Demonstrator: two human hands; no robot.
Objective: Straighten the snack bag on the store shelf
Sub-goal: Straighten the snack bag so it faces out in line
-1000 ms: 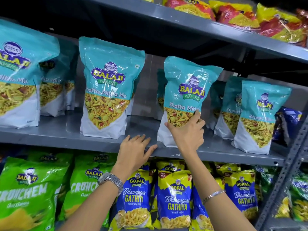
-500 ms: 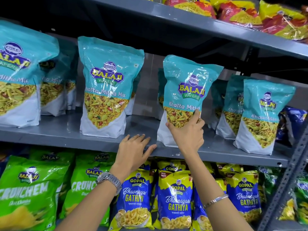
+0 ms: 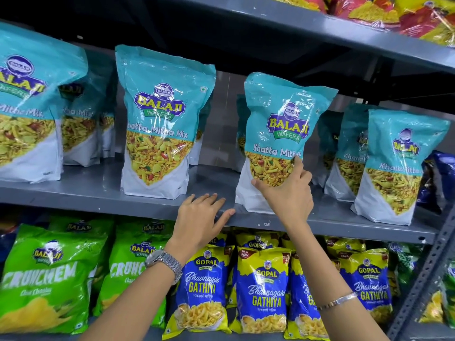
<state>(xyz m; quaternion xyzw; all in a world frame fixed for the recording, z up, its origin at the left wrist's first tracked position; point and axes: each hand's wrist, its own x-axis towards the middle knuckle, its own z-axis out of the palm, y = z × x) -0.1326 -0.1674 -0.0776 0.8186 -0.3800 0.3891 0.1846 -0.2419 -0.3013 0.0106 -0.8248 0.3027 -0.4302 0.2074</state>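
A teal and white Balaji snack bag (image 3: pixel 280 129) stands near the front of the grey middle shelf (image 3: pixel 98 193), leaning a little to the right. My right hand (image 3: pixel 286 193) presses flat on the bag's lower front, thumb on its left side, fingers spread up its right side. My left hand (image 3: pixel 199 220) rests on the shelf's front edge, left of the bag, fingers apart and holding nothing. A watch is on my left wrist and a bracelet on my right.
More teal bags stand on the same shelf: one (image 3: pixel 160 124) to the left, one (image 3: pixel 396 166) to the right, others behind. Green Crunchem bags (image 3: pixel 46 279) and blue Gopal Gathiya bags (image 3: pixel 263 286) fill the shelf below. Red and yellow bags (image 3: pixel 394 13) lie on the top shelf.
The hands and the bag hold nearly the same positions. The view has shifted slightly, so the shelf contents sit a little differently in frame.
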